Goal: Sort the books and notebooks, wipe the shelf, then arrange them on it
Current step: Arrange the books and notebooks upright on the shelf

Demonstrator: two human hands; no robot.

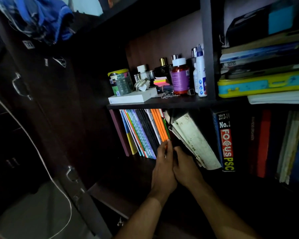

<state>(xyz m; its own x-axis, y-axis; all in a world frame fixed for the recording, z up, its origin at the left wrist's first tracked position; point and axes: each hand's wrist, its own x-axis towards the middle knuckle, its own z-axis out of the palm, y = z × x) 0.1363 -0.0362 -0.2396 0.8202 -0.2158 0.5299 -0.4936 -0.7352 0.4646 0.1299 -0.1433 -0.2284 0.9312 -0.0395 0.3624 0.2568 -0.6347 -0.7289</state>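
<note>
A row of thin notebooks (141, 131) leans on the lower shelf (136, 171), with orange-spined ones (160, 125) at its right end. My left hand (163, 168) pinches the bottom edge of the orange notebooks. My right hand (186, 167) touches the left one and reaches into the dark gap under a thick, stained white book (192, 137) that tilts to the left. Whether the right hand grips anything is hidden. Right of it stand a "FOCUS PSC" book (226, 142) and several more books (281, 144).
The upper shelf (162, 102) holds a white box (133, 97), a tin (118, 81), bottles (179, 76) and sticky notes. Books and a yellow-blue case (262, 83) lie stacked at the upper right. A dark cupboard door (41, 100) and a white cable (41, 161) are at the left.
</note>
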